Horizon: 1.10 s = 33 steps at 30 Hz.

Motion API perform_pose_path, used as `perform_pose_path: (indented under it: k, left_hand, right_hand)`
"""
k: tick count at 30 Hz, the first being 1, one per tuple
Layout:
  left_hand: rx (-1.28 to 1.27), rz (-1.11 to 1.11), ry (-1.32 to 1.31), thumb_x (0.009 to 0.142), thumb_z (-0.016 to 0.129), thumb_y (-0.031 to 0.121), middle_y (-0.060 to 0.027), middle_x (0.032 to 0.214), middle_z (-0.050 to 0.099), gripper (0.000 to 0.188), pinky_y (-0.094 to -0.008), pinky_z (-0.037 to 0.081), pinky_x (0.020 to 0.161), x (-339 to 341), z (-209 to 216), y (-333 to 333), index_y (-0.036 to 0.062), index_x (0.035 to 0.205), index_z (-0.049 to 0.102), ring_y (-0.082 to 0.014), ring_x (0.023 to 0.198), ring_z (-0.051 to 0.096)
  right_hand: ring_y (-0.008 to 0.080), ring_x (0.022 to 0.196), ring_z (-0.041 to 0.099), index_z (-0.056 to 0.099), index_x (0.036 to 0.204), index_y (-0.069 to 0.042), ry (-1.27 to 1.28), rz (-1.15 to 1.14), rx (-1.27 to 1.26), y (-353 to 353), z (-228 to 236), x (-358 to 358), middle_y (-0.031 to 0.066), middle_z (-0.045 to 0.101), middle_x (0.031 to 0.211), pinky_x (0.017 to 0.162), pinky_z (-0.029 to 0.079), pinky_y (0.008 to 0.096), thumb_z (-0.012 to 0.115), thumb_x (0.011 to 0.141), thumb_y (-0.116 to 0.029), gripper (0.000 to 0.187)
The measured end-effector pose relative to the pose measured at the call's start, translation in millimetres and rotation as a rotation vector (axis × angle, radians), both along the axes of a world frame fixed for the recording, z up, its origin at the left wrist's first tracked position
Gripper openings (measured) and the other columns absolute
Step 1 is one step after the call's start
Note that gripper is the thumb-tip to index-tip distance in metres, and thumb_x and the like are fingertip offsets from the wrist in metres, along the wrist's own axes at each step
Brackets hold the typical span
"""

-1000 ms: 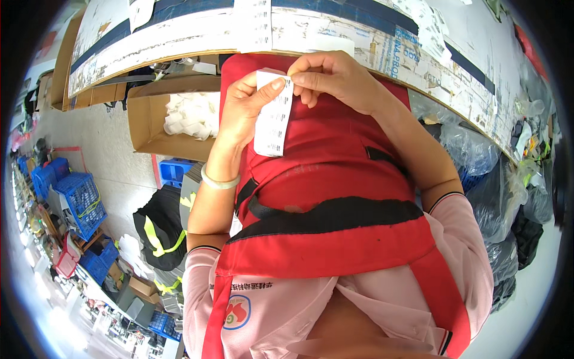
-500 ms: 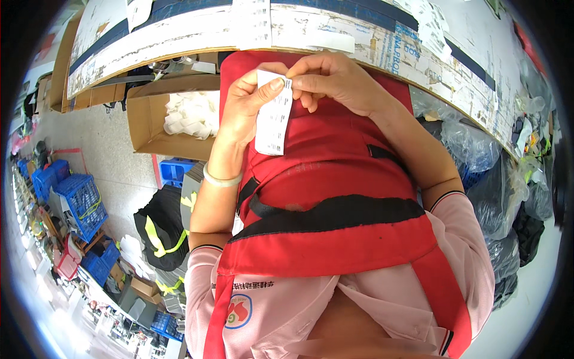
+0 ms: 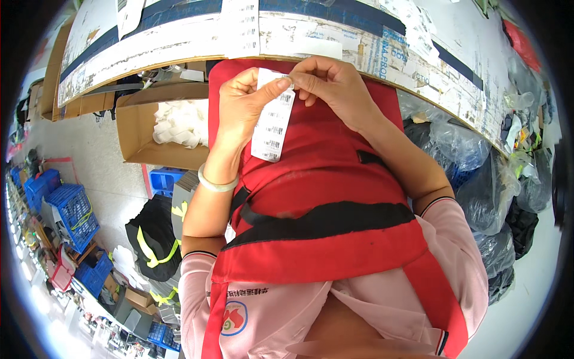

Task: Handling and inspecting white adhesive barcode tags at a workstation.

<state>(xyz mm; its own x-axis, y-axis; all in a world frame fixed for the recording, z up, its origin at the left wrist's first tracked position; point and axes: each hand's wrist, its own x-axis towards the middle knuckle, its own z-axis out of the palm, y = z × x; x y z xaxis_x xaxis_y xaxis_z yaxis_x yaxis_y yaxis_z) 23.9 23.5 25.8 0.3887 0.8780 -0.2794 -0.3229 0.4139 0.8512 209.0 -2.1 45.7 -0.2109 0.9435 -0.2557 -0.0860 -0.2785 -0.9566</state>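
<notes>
A white strip of printed barcode labels (image 3: 272,127) hangs over my lap, in front of a red apron (image 3: 323,149). My left hand (image 3: 242,106) holds it near its upper end, thumb lying on top and fingers curled behind. Against the strip's upper right edge, my right hand (image 3: 333,88) is closed in a pinch of thumb and forefinger. Whether those fingertips grip a label or only the strip's edge is too small to make out.
Beyond my hands runs a worn tabletop (image 3: 197,45), with another label strip (image 3: 242,36) across its edge. To the left stands an open cardboard box (image 3: 134,134) holding white pieces (image 3: 179,122). Blue crates (image 3: 75,206) are on the floor; clear plastic bags (image 3: 484,191) lie at right.
My left hand and the label strip have tilted slightly, and the barcodes show more clearly. My right hand stays pinched at the strip's edge. The whole view has shifted a little.
</notes>
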Motion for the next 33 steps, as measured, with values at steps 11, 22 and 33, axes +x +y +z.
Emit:
perform_pose_path:
  k: [11,22,33]
  left_hand:
    - [-0.024,-0.079,-0.042,0.089,0.064,0.007,-0.002,0.08,0.065,0.011,-0.0195,0.044,0.062,-8.9,-13.6,1.1,-0.0003,0.095,0.069,-0.007,0.067,0.055]
    - [-0.131,-0.026,-0.125,0.089,0.062,0.007,-0.0023,0.082,0.066,0.014,-0.0185,0.045,0.061,-18.4,-20.5,5.0,-0.0015,0.1,0.067,-0.0056,0.066,0.053]
    - [-0.116,-0.053,-0.136,0.09,0.062,0.007,-0.0011,0.082,0.064,0.014,-0.0174,0.043,0.061,-18.2,-23.0,5.7,-0.0016,0.1,0.067,-0.0043,0.066,0.051]
  right_hand:
    - [0.0093,0.068,0.062,0.063,0.095,0.001,-0.304,-0.211,0.168,28.5,-4.9,43.7,0.0054,0.064,0.079,0.06,0.052,0.0213,0.059,0.092,-0.015,0.017]
    - [0.0078,0.063,0.06,0.065,0.093,-0.002,-0.395,-0.089,0.05,43.0,-7.0,58.8,0.0031,0.064,0.074,0.056,0.051,0.0202,0.061,0.091,-0.019,0.018]
    - [0.0077,0.062,0.06,0.065,0.092,-0.001,-0.46,-0.064,0.048,48.8,-13.6,56.9,0.003,0.064,0.075,0.056,0.053,0.0203,0.063,0.09,-0.02,0.019]
